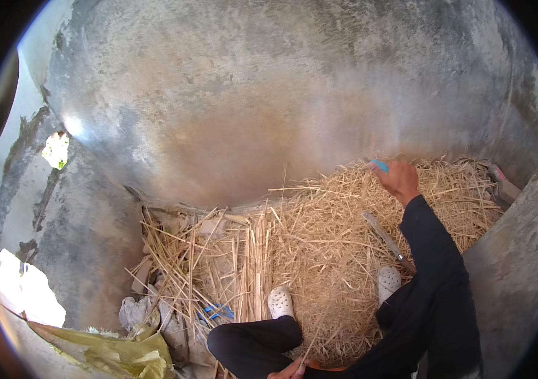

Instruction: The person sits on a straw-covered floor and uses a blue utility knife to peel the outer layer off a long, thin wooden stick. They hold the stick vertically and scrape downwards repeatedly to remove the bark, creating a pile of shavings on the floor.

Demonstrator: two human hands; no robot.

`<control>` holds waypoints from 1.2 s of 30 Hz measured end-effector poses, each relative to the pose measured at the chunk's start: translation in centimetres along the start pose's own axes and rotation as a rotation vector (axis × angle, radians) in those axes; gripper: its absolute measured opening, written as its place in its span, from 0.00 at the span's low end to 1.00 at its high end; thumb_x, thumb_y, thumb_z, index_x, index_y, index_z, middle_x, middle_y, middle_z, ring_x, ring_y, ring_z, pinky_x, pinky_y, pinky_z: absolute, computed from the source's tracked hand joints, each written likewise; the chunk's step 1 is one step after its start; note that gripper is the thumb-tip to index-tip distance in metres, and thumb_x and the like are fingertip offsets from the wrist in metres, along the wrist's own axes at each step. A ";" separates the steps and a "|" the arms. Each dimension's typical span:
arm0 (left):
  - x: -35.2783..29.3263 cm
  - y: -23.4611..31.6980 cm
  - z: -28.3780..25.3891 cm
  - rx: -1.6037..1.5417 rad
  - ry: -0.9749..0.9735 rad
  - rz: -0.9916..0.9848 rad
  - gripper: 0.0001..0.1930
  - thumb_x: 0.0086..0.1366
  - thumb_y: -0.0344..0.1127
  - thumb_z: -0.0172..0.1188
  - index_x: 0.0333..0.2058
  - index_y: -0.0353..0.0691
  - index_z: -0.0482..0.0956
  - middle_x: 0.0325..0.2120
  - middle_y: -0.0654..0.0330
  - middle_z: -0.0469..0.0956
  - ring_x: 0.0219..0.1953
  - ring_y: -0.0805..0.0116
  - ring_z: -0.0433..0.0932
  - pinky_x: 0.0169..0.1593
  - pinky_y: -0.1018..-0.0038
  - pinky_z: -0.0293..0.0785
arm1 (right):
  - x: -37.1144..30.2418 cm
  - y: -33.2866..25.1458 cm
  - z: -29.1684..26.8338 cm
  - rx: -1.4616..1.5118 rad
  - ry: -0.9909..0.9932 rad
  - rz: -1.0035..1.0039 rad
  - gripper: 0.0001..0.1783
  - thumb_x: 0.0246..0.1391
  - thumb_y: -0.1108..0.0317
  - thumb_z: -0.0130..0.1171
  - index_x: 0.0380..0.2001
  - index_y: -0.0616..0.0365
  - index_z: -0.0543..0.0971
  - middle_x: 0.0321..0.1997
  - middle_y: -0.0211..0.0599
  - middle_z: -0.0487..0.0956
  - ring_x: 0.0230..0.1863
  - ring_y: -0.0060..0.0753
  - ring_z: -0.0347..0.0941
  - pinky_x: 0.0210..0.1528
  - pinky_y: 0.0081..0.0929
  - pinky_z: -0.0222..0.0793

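Observation:
My right hand (401,180) is closed, reaching out over the far edge of the straw pile (338,265), close to the wall. A small bright blue piece (379,165) shows at its fingers; its kind I cannot make out. At the lower edge, my left hand (289,370) is partly cut off, its fingers closed around a thin straw-coloured strip (310,344) that points upward. Something orange (329,367) lies just right of it. A long-bladed knife (380,231) with a brown handle rests on the straw beside my right forearm.
A stained concrete wall (250,95) rises behind the straw. Longer stalks (256,265) and blue strips (218,312) lie left of my white clogs (280,303). A yellow-green sheet (117,357) sits at lower left. Holes (26,287) pierce the left wall. A block (505,187) stands at right.

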State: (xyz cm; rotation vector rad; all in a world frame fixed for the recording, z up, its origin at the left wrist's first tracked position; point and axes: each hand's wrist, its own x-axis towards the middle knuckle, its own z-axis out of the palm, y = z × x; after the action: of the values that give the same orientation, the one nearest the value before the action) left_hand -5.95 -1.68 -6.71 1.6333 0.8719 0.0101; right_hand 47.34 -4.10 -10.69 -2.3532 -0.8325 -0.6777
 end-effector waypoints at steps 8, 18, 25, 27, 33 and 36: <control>2.6 4.1 -0.2 -0.280 0.030 0.035 0.15 0.69 0.44 0.50 0.40 0.38 0.78 0.14 0.75 0.56 0.19 0.85 0.54 0.22 0.82 0.45 | -4.0 -3.8 -1.3 0.899 -0.399 0.395 0.35 0.56 0.34 0.47 0.11 0.53 0.72 0.10 0.18 0.55 0.11 0.18 0.49 0.15 0.26 0.49; 9.3 3.2 -0.5 -0.401 -0.375 0.224 0.22 0.73 0.42 0.41 0.58 0.33 0.63 0.16 0.68 0.64 0.18 0.82 0.62 0.23 0.84 0.58 | -4.2 -12.3 -5.1 1.753 -0.690 0.568 0.20 0.61 0.50 0.52 0.27 0.57 0.72 0.11 0.18 0.57 0.10 0.13 0.50 0.13 0.17 0.48; 12.7 6.5 0.2 -0.420 -0.220 0.186 0.24 0.73 0.41 0.42 0.61 0.33 0.59 0.14 0.71 0.60 0.17 0.84 0.59 0.23 0.86 0.56 | -4.8 -11.2 -3.9 0.882 -0.569 0.023 0.36 0.54 0.30 0.44 0.16 0.54 0.73 0.09 0.24 0.63 0.09 0.21 0.58 0.14 0.22 0.54; 13.0 7.5 -0.1 -0.411 -0.169 0.216 0.25 0.73 0.40 0.43 0.63 0.34 0.57 0.15 0.72 0.59 0.17 0.84 0.57 0.22 0.86 0.53 | -6.2 -12.0 -5.9 0.510 -0.513 -0.248 0.41 0.49 0.24 0.42 0.12 0.53 0.73 0.08 0.28 0.65 0.09 0.24 0.62 0.13 0.25 0.56; 10.8 9.3 0.5 -0.191 -0.110 0.264 0.24 0.73 0.39 0.43 0.63 0.35 0.57 0.16 0.74 0.57 0.19 0.86 0.55 0.23 0.86 0.51 | -9.1 -13.8 -6.9 0.375 -0.281 -0.499 0.46 0.42 0.18 0.42 0.08 0.55 0.74 0.03 0.30 0.63 0.04 0.29 0.61 0.09 0.29 0.54; 9.6 10.0 1.0 -0.136 -0.116 0.243 0.24 0.72 0.38 0.43 0.63 0.35 0.58 0.17 0.75 0.56 0.19 0.87 0.54 0.24 0.86 0.50 | -7.9 -12.1 -6.1 0.280 -0.316 -0.331 0.46 0.42 0.18 0.41 0.07 0.54 0.74 0.03 0.32 0.65 0.05 0.28 0.63 0.10 0.27 0.55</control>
State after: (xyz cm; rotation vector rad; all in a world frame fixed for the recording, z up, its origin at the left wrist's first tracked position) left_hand 6.63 2.70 -2.73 1.5861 0.5682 0.1399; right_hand 32.07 -3.18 -7.12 -2.1132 -1.3806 -0.2884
